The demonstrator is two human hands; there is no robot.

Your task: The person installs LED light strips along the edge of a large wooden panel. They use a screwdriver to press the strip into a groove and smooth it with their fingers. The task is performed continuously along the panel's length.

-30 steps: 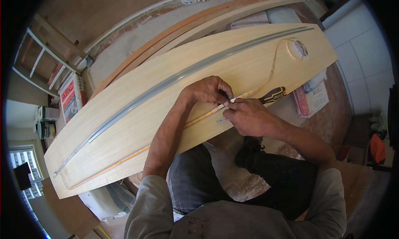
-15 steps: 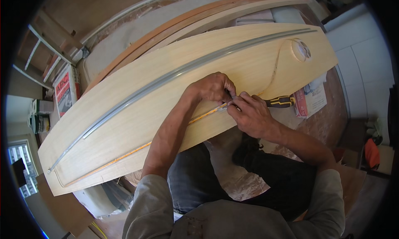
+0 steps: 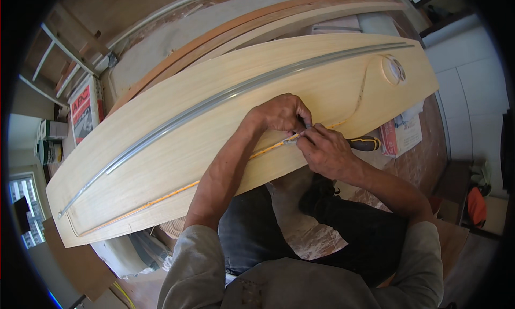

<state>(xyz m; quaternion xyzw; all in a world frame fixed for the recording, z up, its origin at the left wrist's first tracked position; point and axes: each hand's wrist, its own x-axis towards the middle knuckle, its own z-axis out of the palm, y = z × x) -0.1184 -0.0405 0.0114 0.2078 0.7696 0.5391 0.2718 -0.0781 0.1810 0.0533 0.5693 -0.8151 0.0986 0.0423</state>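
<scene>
A long pale wooden panel [image 3: 214, 121] lies across in front of me. Along its near side runs a thin yellow-orange strip [image 3: 145, 205], which looks like an LED strip. My left hand [image 3: 283, 113] is closed, thumb and fingers pinching at the strip over the panel's near edge. Right beside it, my right hand [image 3: 328, 150] is closed round a tool with a black and yellow handle [image 3: 363, 143]. Its metal end shows by my fingertips; fingers cover the middle, so its exact kind is hidden. The strip continues past my hands to a white reel [image 3: 396, 70] at the panel's right end.
Grey metal channels [image 3: 225, 92] lie lengthwise on the panel. Behind it are long wooden boards [image 3: 257, 27]. A red and white bag [image 3: 86, 107] stands left, a red and white box [image 3: 399, 134] right. A brown board [image 3: 78, 260] leans at lower left.
Both hands stay together at the strip, my left fingers shifted slightly. The tool's handle has turned and looks narrower. The whole view has shifted a little.
</scene>
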